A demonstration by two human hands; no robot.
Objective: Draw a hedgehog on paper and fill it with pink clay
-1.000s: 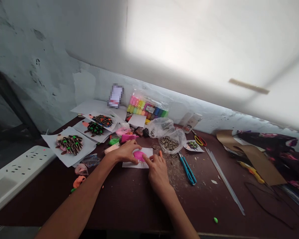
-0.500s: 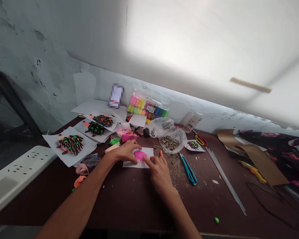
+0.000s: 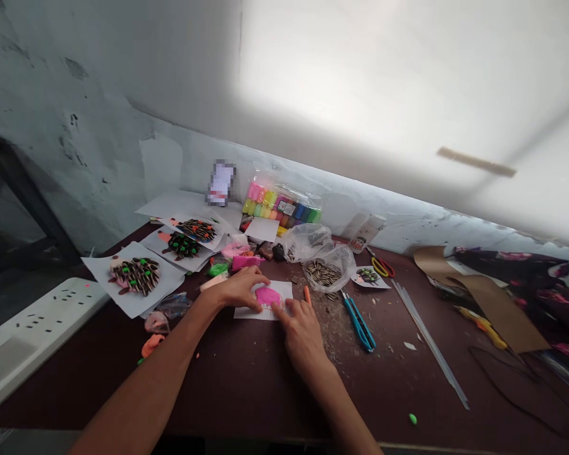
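Observation:
A patch of bright pink clay (image 3: 269, 296) lies pressed flat on a small white sheet of paper (image 3: 246, 313), over a thin orange drawn outline. My left hand (image 3: 241, 288) rests on the sheet's left side, thumb and fingers apart at the clay's edge, holding nothing. From the right, my right hand (image 3: 302, 322) reaches in with its index fingertip at the clay's lower right edge. Its other fingers are partly bent, with nothing visible in them. Just beyond that hand lies an orange stick-like piece (image 3: 307, 294).
Sunflower seeds (image 3: 323, 273) fill a clear bag. Right of it lie a blue utility knife (image 3: 360, 325), scissors (image 3: 384, 266) and glue sticks (image 3: 429, 341). Seed-covered hedgehog pictures (image 3: 137, 276) sit left, near a power strip (image 3: 42, 322). A clay pack (image 3: 284, 205) leans at the back.
My right index fingertip has shifted slightly down along the clay's lower right edge, uncovering more of the orange outline. My left hand stays in place.

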